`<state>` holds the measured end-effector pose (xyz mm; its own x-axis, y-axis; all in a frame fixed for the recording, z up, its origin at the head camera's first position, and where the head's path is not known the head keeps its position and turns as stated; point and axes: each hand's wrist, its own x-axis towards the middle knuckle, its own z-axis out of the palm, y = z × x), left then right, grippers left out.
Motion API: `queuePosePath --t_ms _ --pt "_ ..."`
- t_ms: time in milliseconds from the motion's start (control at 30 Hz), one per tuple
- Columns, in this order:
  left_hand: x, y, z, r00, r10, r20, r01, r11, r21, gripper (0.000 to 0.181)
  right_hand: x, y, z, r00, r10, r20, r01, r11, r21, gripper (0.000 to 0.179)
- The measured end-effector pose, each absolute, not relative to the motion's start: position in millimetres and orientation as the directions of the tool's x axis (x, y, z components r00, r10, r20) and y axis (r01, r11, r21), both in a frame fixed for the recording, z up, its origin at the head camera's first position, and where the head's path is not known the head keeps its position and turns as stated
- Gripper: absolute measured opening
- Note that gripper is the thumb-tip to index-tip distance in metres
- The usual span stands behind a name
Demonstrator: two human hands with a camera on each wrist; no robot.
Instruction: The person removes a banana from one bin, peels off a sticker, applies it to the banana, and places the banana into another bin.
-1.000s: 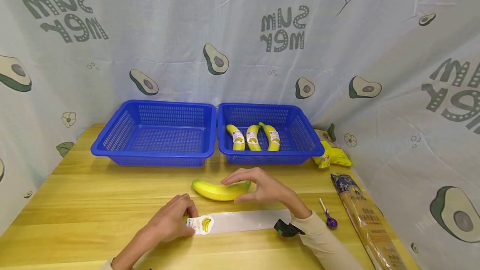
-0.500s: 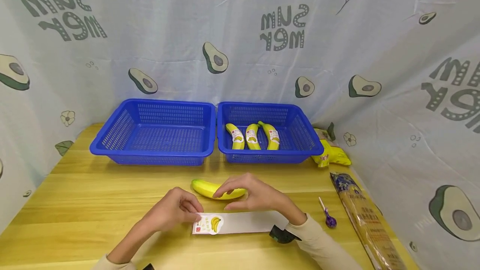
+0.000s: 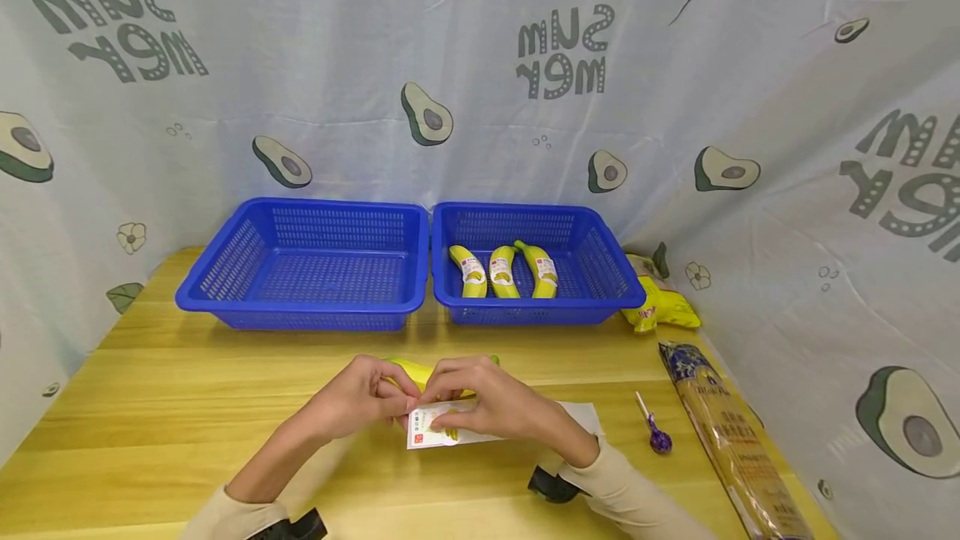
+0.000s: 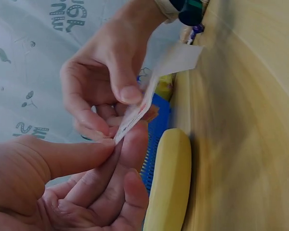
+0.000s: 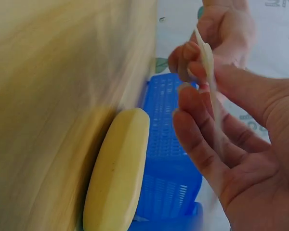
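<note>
My left hand (image 3: 358, 400) pinches the left end of a white sticker strip (image 3: 417, 432) between thumb and fingertips. From the other side my right hand (image 3: 501, 403) has its thumb over the banana-printed sticker and its fingers behind the strip. Raised off the table, the strip's bare backing (image 4: 180, 59) trails toward the right wrist. A yellow banana (image 3: 411, 370) lies on the table just beyond both hands, mostly hidden by them in the head view. In the right wrist view the banana (image 5: 118, 171) appears beside the fingers, untouched.
Two blue baskets stand at the back: the left basket (image 3: 303, 307) holds nothing, the right basket (image 3: 540, 304) holds three labelled bananas (image 3: 502, 272). To the right lie a lollipop (image 3: 658, 438), a long noodle-like packet (image 3: 731, 436) and a yellow packet (image 3: 663, 307).
The left hand has lifted the strip's left end and moved it right and away from me. The right hand has come back from above the banana to the strip.
</note>
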<state>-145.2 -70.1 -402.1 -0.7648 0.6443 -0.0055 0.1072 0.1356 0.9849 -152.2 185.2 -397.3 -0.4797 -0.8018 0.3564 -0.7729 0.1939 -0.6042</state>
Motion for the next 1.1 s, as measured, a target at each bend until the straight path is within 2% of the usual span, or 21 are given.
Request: queuePosePath --t_ms 133,367,767,1100 --pt "-147.5 -70.3 -400.7 -0.768 0.641 -0.014 0.083 0.120 0.989 0.017 -151.8 186.5 -399.5 -0.520 -0.763 0.384 -0.747 0.188 -0.638 0.017" --pt "-147.6 -70.0 -401.6 -0.790 0.613 -0.021 0.070 0.123 0.990 0.021 -154.4 191.6 -402.1 -0.476 -0.750 0.460 -0.792 0.139 -0.594 0.015" --pt "-148.1 -67.6 -398.1 -0.772 0.636 -0.004 0.120 0.152 0.981 0.017 -155.3 194.6 -398.7 -0.472 -0.733 0.491 -0.799 0.120 -0.589 0.011" --pt "-147.5 -66.8 -401.3 -0.761 0.647 -0.047 0.055 0.137 0.989 0.022 -154.7 192.1 -398.1 -0.494 -0.718 0.491 -0.781 0.117 -0.614 0.012"
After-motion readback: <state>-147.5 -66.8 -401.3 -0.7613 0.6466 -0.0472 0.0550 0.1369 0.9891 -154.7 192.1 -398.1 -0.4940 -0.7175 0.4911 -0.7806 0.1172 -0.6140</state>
